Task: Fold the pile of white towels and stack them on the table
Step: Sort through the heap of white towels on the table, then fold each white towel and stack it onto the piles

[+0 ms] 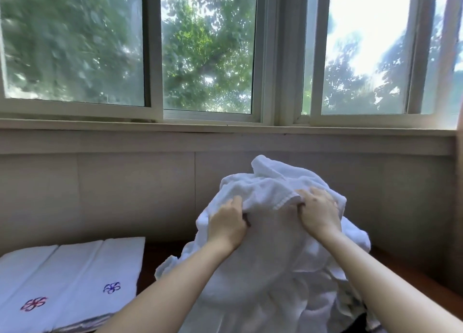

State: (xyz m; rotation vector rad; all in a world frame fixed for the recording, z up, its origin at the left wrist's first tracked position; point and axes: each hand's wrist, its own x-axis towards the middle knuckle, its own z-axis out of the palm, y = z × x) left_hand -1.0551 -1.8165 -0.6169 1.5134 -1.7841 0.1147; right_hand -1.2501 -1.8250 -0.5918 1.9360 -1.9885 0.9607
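A crumpled white towel point(270, 232) is lifted in front of me, above a heap of more white towels point(313, 295) at the lower right. My left hand point(226, 223) grips the towel's upper edge on the left, fingers curled into the cloth. My right hand point(318, 211) grips the same hemmed edge on the right. At the lower left lie folded white towels point(75, 277) side by side, two of them with small embroidered flower marks, on top of a stack.
The dark wooden table point(413, 280) shows between the folded towels and the heap and at the right. A beige wall panel point(137, 195) and a window sill point(225, 137) stand close behind the table.
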